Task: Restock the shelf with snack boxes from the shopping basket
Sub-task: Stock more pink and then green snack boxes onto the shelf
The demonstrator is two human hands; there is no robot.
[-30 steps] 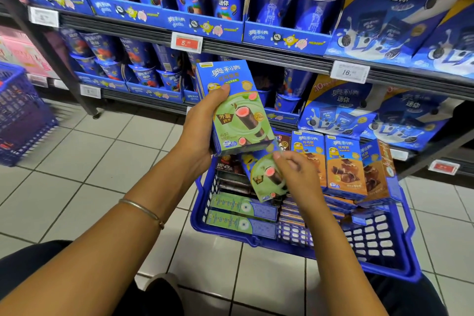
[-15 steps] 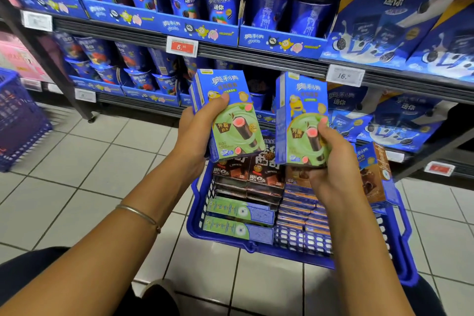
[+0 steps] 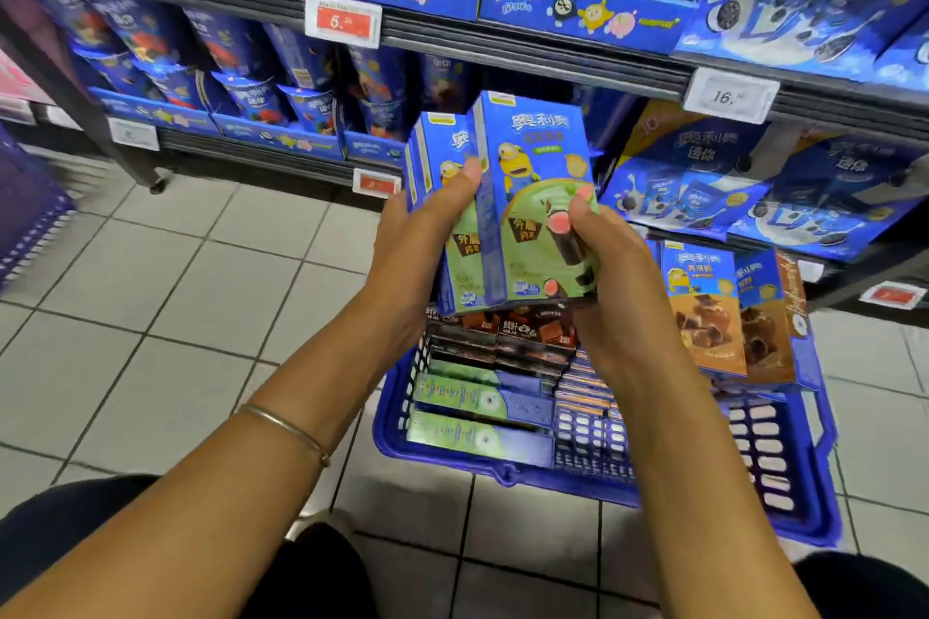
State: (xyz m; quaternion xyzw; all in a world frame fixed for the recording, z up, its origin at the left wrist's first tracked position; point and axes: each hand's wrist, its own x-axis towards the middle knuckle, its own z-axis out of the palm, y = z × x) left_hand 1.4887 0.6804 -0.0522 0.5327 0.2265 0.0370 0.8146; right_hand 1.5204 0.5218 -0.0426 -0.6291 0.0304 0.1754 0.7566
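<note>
Boxes are prob. light: thin printed card, so one hand per box is plenty. Card should be stiff along folds & corners, but the wide faces will likely dent if squeezed. The glossy print looks a bit slick. Contents (rolled wafers, per the artwork) are prob. brittle, so no crushing or dropping. Best hold, as a judgement: thumb on the front face, fingers behind, low on the box, pressure near the side edges.

That is approx. the hold here. The left hand (image 3: 422, 236) grips the rear green box (image 3: 445, 151) w/ thumb across its face; more box edges show behind it, count unclear. The right hand (image 3: 613, 276) grips the front green box (image 3: 538, 151) w/ thumb on the lower face, fingers wrapped under & behind. Both boxes are upright, touching side by side, in the air above the basket (image 3: 502, 473) and in front of the shelf (image 3: 528, 58), not yet on it.

Looks: tall narrow cartons. Blue upper part w/ white lettering & a yellow cartoon figure. Green lower part w/ a dark roll & pink filling. Yellow strip on the top flap. More stock sits in the basket: flat green boxes (image 3: 477, 437) & upright brown boxes (image 3: 704, 317).
</note>
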